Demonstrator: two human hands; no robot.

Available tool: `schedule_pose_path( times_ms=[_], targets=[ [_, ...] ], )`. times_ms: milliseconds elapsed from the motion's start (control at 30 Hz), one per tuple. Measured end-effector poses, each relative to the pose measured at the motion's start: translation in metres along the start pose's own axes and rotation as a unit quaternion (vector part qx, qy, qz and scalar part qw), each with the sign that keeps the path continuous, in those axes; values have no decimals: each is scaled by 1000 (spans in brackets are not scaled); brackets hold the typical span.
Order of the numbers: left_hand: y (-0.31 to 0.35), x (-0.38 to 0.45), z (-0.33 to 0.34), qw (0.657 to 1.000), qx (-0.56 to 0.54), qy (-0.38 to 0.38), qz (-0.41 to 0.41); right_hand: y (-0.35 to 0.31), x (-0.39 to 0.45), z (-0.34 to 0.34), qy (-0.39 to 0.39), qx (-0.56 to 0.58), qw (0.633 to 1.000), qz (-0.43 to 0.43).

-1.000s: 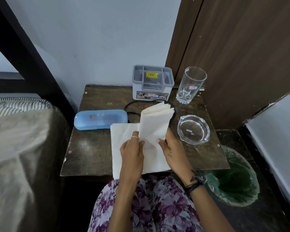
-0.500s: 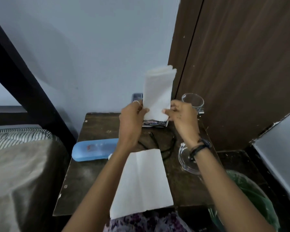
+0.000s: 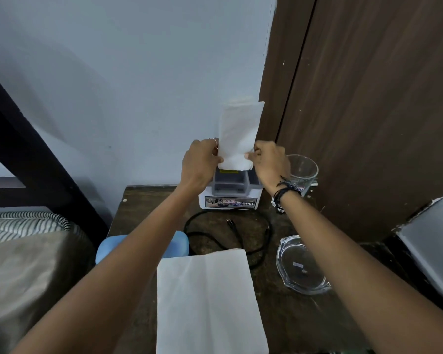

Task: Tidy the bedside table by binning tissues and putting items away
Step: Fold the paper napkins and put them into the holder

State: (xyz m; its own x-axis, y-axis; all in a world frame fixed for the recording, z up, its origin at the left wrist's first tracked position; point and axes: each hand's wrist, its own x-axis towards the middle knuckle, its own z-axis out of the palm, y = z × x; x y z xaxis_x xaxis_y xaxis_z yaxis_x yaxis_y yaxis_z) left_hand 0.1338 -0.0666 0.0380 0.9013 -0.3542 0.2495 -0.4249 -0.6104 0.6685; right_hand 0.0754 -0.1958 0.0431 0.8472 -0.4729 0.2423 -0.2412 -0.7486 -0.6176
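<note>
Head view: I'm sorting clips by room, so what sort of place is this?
Most likely a bedroom, at the bedside. A bed with striped bedding adjoins a small wooden bedside table holding a drinking glass and a blue case.

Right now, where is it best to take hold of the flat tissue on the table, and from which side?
Probably the near edge of the flat tissue: it seems to overhang the table front, so fingers can pinch it from below and above.

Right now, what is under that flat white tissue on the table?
The flat tissue lies on the dark table and hangs over its near edge. Its far corner covers part of the black cable. Anything else beneath is hidden.
</note>
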Motion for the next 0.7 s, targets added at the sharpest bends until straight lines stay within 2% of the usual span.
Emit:
schedule_pose_path(
  times_ms=[300,533,700],
  targets=[
    [-8,-4,0,997,69,-29,8,3,-8,14,6,-21,1000,-15],
    [-4,-6,6,979,196,-32,47,7,-16,22,8,-125,989,-84],
    [-7,-9,10,970,236,-22,58,2,-12,18,1,-162,984,-78]
  ],
)
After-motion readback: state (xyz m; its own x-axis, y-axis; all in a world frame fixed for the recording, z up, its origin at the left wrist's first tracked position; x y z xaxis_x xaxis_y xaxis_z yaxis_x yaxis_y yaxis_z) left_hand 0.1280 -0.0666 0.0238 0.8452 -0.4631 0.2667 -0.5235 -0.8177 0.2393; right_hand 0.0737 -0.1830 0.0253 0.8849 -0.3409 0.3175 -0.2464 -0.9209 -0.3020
